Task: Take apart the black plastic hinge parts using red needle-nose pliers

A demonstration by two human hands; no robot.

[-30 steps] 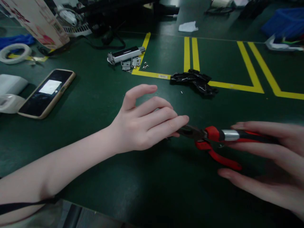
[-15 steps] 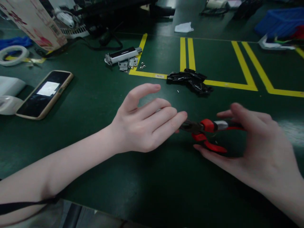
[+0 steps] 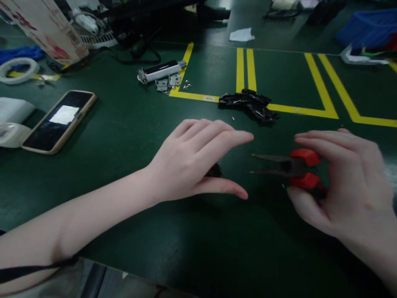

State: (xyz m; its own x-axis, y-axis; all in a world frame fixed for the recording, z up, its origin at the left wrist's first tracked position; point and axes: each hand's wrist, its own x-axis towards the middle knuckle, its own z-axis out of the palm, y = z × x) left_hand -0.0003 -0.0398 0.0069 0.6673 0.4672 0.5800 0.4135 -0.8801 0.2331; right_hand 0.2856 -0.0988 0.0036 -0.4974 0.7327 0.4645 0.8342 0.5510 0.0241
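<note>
My right hand (image 3: 338, 182) is wrapped round the red handles of needle-nose pliers (image 3: 290, 167), whose thin dark jaws point left, slightly apart. My left hand (image 3: 198, 159) lies just left of the jaw tips, fingers stretched out and thumb below. A small dark part (image 3: 214, 170) shows under its palm, between thumb and fingers; whether the hand grips it I cannot tell. Both hands rest low over the dark green table (image 3: 130, 136).
A phone (image 3: 58, 122) lies at the left beside white rolls (image 3: 12, 124). Behind the hands is a pile of black parts (image 3: 248, 103) on yellow tape lines (image 3: 245, 70). A metal bolt latch (image 3: 161, 71), hinges and washers lie further back. A tape roll (image 3: 17, 68) sits far left.
My right hand closed round the pliers' handles and pulled them right, away from my left hand. My left hand turned flatter, fingers stretched, with the dark part now showing under it.
</note>
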